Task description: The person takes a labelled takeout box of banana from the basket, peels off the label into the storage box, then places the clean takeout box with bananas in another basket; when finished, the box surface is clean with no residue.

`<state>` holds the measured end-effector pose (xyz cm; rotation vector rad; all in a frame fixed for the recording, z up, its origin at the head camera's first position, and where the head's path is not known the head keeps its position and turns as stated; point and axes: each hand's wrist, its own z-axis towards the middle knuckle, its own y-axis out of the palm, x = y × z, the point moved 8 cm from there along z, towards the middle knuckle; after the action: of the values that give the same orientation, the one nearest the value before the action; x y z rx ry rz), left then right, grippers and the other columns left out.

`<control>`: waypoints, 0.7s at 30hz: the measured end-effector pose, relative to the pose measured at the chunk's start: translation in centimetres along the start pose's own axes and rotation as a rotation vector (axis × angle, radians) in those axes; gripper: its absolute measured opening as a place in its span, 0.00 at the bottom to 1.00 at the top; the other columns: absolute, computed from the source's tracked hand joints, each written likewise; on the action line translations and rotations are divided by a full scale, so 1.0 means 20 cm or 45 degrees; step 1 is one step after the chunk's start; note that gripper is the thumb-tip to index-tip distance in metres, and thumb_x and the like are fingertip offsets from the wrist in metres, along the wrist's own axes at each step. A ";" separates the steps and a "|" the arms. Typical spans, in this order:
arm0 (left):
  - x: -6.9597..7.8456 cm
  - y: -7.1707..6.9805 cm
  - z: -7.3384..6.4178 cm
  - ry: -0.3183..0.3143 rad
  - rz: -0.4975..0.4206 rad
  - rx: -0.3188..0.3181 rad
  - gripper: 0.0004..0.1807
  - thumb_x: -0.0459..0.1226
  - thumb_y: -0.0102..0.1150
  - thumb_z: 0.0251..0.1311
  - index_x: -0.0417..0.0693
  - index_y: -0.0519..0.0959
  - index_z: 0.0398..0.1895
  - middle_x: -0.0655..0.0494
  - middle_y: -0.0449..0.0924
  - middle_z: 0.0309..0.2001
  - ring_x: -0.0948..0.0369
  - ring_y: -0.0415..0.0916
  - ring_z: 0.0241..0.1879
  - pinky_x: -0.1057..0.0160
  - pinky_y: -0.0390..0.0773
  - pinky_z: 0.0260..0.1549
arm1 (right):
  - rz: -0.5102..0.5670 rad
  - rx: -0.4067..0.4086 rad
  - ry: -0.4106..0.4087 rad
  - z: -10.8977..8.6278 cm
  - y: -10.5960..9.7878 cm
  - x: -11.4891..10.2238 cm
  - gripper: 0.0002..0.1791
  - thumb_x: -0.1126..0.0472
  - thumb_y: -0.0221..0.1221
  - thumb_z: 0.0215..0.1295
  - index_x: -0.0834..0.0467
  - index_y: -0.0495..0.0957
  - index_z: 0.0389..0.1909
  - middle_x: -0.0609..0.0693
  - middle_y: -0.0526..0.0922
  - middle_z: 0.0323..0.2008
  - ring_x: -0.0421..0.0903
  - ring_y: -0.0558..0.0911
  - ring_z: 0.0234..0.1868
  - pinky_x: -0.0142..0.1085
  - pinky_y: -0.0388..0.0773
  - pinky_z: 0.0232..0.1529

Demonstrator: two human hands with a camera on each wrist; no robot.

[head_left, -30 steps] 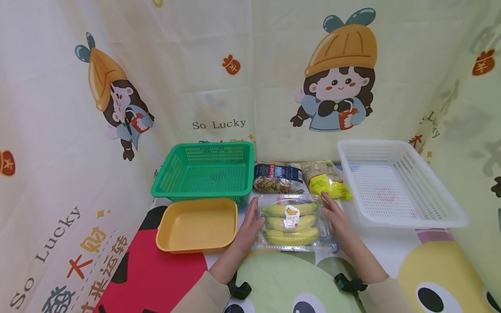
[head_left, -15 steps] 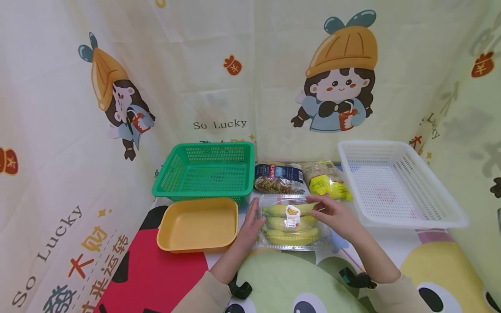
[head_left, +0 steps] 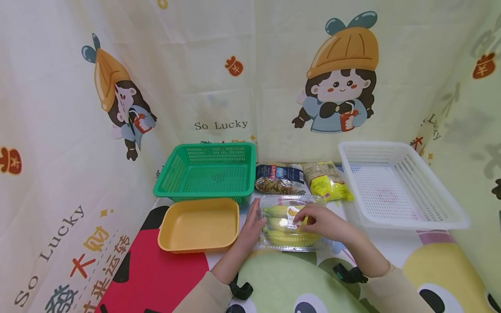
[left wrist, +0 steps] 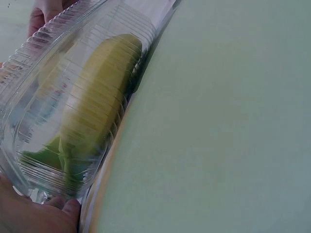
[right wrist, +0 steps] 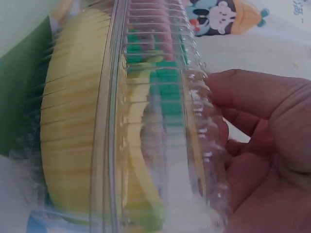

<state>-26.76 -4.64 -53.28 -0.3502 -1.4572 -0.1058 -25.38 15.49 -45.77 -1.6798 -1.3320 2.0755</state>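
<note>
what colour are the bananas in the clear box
The bananas are yellow with greenish ends, best seen in the head view.

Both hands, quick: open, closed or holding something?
Left hand: open, against the banana box.
Right hand: curled over it; can't tell whether it grips anything.

Printed cloth (head_left: 270, 82) on 3 sides makes this a tabletop booth (head_left: 168, 269).

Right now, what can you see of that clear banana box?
The clear box looks like ribbed plastic, its lid closed over yellow, green-tipped bananas. A white label on top shows bananas. It lies flat on the cloth; the left fingers rest against one end, the right fingers appear to touch the lid by the label.
</note>
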 end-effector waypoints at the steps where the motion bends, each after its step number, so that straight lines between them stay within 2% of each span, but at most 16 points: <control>1: -0.02 0.00 0.01 0.008 0.013 0.007 0.39 0.39 0.44 0.73 0.54 0.39 0.81 0.53 0.31 0.81 0.50 0.31 0.80 0.38 0.38 0.75 | -0.028 -0.001 0.007 0.01 0.00 0.00 0.09 0.62 0.67 0.60 0.46 0.84 0.41 0.42 0.81 0.41 0.40 0.73 0.34 0.32 0.74 0.34; 2: -0.04 0.00 0.01 0.008 0.023 0.016 0.38 0.40 0.44 0.73 0.56 0.40 0.81 0.54 0.32 0.81 0.52 0.31 0.80 0.39 0.39 0.75 | -0.055 -0.002 0.019 0.01 0.01 0.00 0.09 0.62 0.67 0.60 0.46 0.84 0.39 0.41 0.81 0.40 0.41 0.74 0.35 0.32 0.74 0.35; 7: -0.04 0.00 0.01 0.016 0.026 0.013 0.38 0.39 0.43 0.74 0.55 0.39 0.81 0.54 0.31 0.81 0.51 0.30 0.80 0.39 0.38 0.75 | -0.109 -0.013 0.026 0.04 0.01 0.00 0.05 0.63 0.65 0.61 0.47 0.84 0.33 0.41 0.80 0.36 0.42 0.74 0.38 0.35 0.73 0.39; 10: -0.04 0.01 0.01 0.013 0.015 0.007 0.38 0.38 0.43 0.74 0.55 0.38 0.81 0.53 0.30 0.81 0.51 0.29 0.80 0.38 0.37 0.75 | -0.107 -0.026 0.034 0.05 0.01 0.01 0.02 0.60 0.64 0.63 0.50 0.84 0.31 0.40 0.80 0.34 0.42 0.73 0.38 0.35 0.73 0.38; 14: -0.04 0.00 0.01 0.012 0.023 0.003 0.38 0.38 0.43 0.74 0.56 0.39 0.81 0.53 0.31 0.81 0.51 0.29 0.80 0.38 0.38 0.75 | -0.111 -0.025 0.028 0.05 0.01 0.01 0.04 0.58 0.64 0.65 0.51 0.83 0.31 0.39 0.80 0.34 0.41 0.73 0.38 0.34 0.73 0.39; 21: -0.04 0.00 0.01 0.034 0.018 -0.005 0.38 0.39 0.43 0.74 0.55 0.39 0.81 0.53 0.32 0.81 0.52 0.30 0.80 0.39 0.38 0.75 | -0.076 0.000 0.019 0.04 0.01 0.01 0.02 0.60 0.63 0.65 0.51 0.81 0.32 0.40 0.78 0.32 0.40 0.72 0.36 0.33 0.72 0.37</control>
<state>-27.00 -4.69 -54.09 -0.3607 -1.4282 -0.1018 -26.07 14.97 -46.06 -1.6313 -1.3607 2.0265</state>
